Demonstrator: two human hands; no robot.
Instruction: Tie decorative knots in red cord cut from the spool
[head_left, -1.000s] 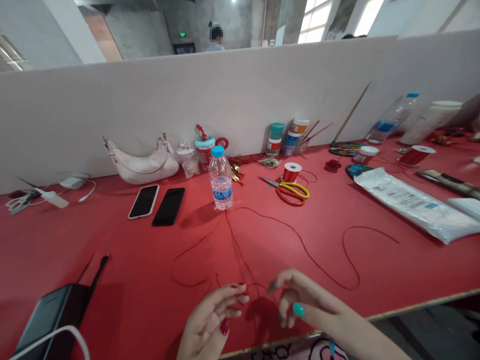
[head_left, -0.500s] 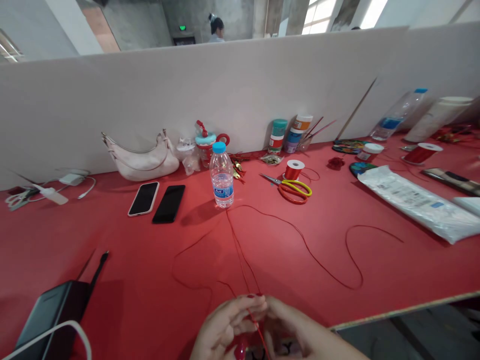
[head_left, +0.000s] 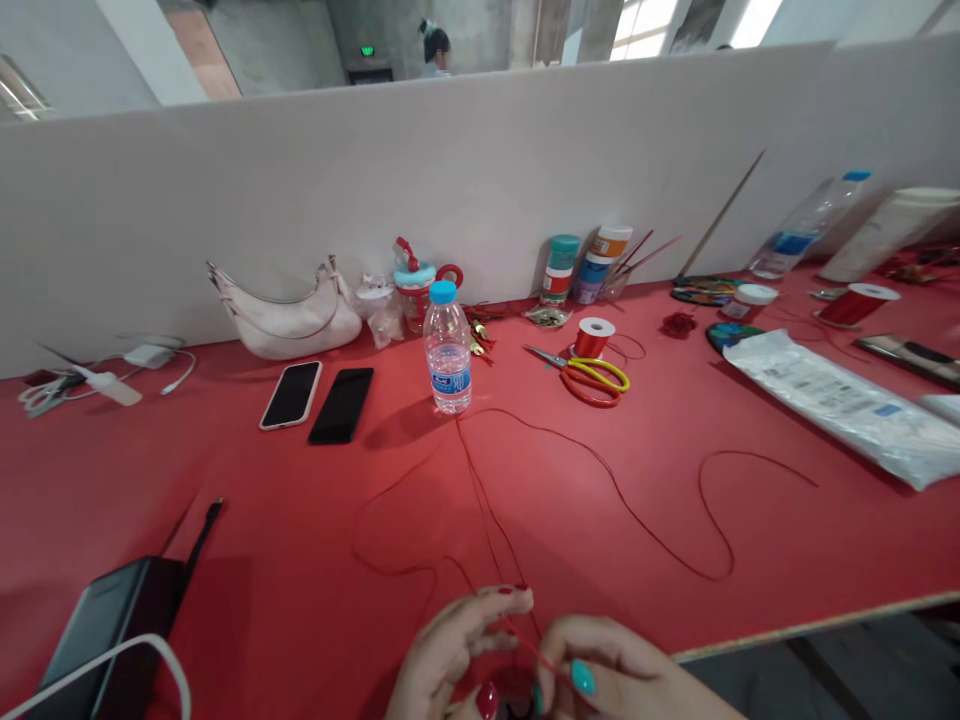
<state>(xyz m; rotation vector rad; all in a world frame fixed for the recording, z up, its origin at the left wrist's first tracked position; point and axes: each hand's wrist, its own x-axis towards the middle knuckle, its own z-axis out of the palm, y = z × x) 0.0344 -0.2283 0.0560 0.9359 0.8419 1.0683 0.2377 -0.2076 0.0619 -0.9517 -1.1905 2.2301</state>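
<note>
Red cord [head_left: 613, 482] runs to both hands at the near edge of the counter [head_left: 285, 600]: the grip of the right hand [head_left: 611, 665] is pinched on it; whether the curled grip of the left hand [head_left: 457, 650] clamps it too, I cannot tell. No finished knot can be made out there. Beyond, long lengths trail loose, seemingly not yet worked, toward the bottle [head_left: 448, 360]; farther back, the scissors [head_left: 596, 382] and spool [head_left: 592, 342] rest unheld

Ahead of the fingers [head_left: 491, 604], the flat red surface [head_left: 285, 540] is passable over thin red cord [head_left: 641, 518]. A clear blue-capped plastic bottle [head_left: 449, 350] blocks the far middle; a bulky black box [head_left: 112, 625] obstructs near left.
</note>
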